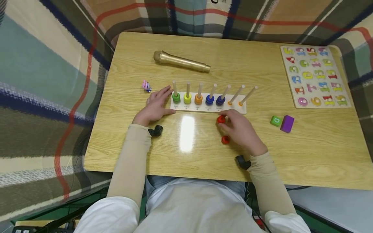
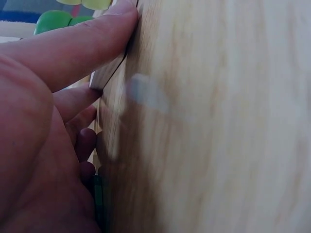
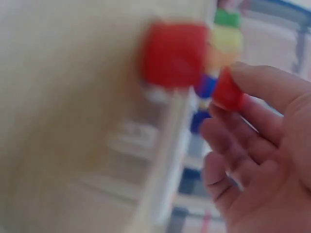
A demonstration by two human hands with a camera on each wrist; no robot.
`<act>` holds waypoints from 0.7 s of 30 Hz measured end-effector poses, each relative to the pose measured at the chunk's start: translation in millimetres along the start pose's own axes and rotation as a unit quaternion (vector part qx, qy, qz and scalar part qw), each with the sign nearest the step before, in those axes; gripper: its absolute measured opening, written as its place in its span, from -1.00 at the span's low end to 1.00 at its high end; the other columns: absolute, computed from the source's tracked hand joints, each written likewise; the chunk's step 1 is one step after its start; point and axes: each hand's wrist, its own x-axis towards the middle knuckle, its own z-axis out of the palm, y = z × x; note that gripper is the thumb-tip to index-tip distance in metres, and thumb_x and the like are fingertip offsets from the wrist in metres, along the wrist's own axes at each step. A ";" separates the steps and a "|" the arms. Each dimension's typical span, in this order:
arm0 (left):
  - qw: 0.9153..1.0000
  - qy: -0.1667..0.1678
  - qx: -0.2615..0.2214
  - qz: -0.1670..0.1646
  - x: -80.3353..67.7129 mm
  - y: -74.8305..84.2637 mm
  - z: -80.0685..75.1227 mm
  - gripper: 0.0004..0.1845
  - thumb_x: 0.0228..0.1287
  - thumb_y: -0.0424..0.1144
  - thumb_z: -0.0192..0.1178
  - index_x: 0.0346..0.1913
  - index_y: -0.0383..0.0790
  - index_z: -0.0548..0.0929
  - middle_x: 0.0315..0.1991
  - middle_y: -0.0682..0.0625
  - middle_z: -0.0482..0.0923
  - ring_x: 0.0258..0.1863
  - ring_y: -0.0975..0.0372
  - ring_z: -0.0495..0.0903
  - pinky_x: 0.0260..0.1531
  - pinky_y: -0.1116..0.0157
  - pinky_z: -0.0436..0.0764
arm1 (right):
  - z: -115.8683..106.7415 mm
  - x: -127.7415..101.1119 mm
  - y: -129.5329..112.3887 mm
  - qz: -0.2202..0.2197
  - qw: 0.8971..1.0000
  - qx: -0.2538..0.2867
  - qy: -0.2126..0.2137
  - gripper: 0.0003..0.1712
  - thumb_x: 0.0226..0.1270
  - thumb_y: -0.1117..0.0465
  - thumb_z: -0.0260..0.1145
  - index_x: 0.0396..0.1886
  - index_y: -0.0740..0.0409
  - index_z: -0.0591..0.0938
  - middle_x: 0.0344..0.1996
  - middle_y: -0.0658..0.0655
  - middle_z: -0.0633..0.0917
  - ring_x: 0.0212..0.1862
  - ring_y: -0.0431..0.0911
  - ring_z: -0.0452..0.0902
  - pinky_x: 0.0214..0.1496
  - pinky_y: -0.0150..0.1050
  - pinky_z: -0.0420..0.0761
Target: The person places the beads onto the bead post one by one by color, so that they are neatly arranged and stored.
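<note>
A wooden peg board (image 1: 204, 109) with several upright pegs lies mid-table, carrying green (image 1: 176, 96), yellow (image 1: 187, 97), orange (image 1: 198, 98) and two blue rings (image 1: 214, 100). My left hand (image 1: 155, 106) rests at its left end, thumb (image 2: 87, 43) straight against the board's edge (image 2: 104, 77). Just in front of the board's right part, my right hand (image 1: 225, 120) pinches a red ring (image 1: 220, 119) in its fingertips; the right wrist view shows this ring (image 3: 226, 91) blurred. A second red ring (image 1: 225, 139) lies on the table beside that hand.
A gold microphone (image 1: 180, 61) lies behind the peg board. A small pink figure (image 1: 146, 86) stands at the left. A number puzzle board (image 1: 316, 76) fills the far right corner. A green block (image 1: 275, 121) and a purple block (image 1: 287, 123) sit at the right. Plaid cloth surrounds the table.
</note>
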 end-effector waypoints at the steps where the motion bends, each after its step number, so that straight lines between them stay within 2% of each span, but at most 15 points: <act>1: 1.000 -0.001 -0.001 0.001 0.1 0.4 -0.1 -0.05 0.38 0.01 0.32 0.67 0.09 -0.02 0.69 0.24 -0.33 0.61 -0.06 -0.23 0.50 -0.15 -0.12 | -6.3 -0.5 0.6 0.002 0.999 0.020 0.040 -0.57 0.40 0.21 0.39 0.21 0.22 0.60 0.01 0.21 0.69 -0.10 0.04 0.56 -0.08 -0.08 0.51; 3: 1.000 -0.001 -0.001 0.002 -0.4 1.3 -0.3 -0.05 0.39 0.00 0.31 0.67 0.09 -0.03 0.69 0.23 -0.33 0.61 -0.06 -0.24 0.50 -0.16 -0.13 | -19.6 -0.9 0.9 0.000 0.990 0.049 0.132 -0.57 0.38 0.26 0.41 0.19 0.27 0.59 -0.02 0.26 0.69 -0.15 0.04 0.55 -0.17 -0.19 0.46; 5: 1.000 -0.001 -0.001 0.003 -0.8 2.2 -0.1 -0.05 0.39 0.00 0.31 0.67 0.09 -0.03 0.69 0.23 -0.33 0.61 -0.06 -0.24 0.50 -0.16 -0.14 | -31.6 0.4 -0.9 -0.001 0.973 0.072 0.221 -0.60 0.37 0.28 0.41 0.15 0.29 0.60 -0.03 0.27 0.70 -0.17 0.03 0.54 -0.21 -0.30 0.42; 6: 1.000 -0.002 -0.001 0.003 -0.9 2.5 0.1 -0.06 0.39 0.00 0.30 0.67 0.09 -0.03 0.69 0.23 -0.34 0.61 -0.06 -0.24 0.50 -0.16 -0.14 | -36.3 1.9 -1.2 -0.002 0.963 0.075 0.259 -0.61 0.37 0.28 0.41 0.14 0.31 0.60 -0.02 0.28 0.70 -0.17 0.03 0.54 -0.24 -0.34 0.40; 8: 1.000 -0.001 -0.001 0.001 -1.9 1.6 0.2 -0.06 0.39 0.00 0.30 0.67 0.08 -0.02 0.69 0.22 -0.33 0.61 -0.07 -0.24 0.50 -0.15 -0.14 | -43.6 6.5 -4.0 0.000 0.949 0.073 0.307 -0.61 0.40 0.24 0.38 0.14 0.33 0.60 0.01 0.28 0.70 -0.16 0.03 0.55 -0.23 -0.42 0.37; 11: 1.000 -0.003 -0.002 0.001 -2.6 0.9 0.5 -0.06 0.40 0.00 0.30 0.67 0.08 -0.02 0.69 0.23 -0.34 0.61 -0.07 -0.23 0.50 -0.16 -0.13 | -49.3 14.4 -8.0 0.009 0.941 0.061 0.334 -0.61 0.44 0.20 0.36 0.16 0.30 0.62 0.06 0.27 0.70 -0.16 0.04 0.56 -0.24 -0.44 0.36; 17: 1.000 0.000 -0.001 0.006 -3.5 2.2 -0.2 -0.06 0.39 0.00 0.31 0.67 0.08 -0.01 0.69 0.22 -0.32 0.60 -0.06 -0.22 0.49 -0.14 -0.11 | -50.9 26.3 -14.1 0.021 0.945 0.037 0.325 -0.63 0.43 0.18 0.37 0.16 0.22 0.67 0.05 0.27 0.71 -0.21 0.07 0.51 -0.19 -0.38 0.31; 21: 1.000 0.001 0.003 0.005 -4.8 4.4 -1.6 -0.05 0.38 0.01 0.31 0.67 0.08 -0.01 0.69 0.22 -0.32 0.60 -0.06 -0.21 0.49 -0.14 -0.10 | -51.4 28.5 -14.8 0.027 0.947 0.032 0.319 -0.58 0.41 0.19 0.39 0.22 0.20 0.65 0.10 0.27 0.68 -0.21 0.09 0.51 -0.11 -0.28 0.33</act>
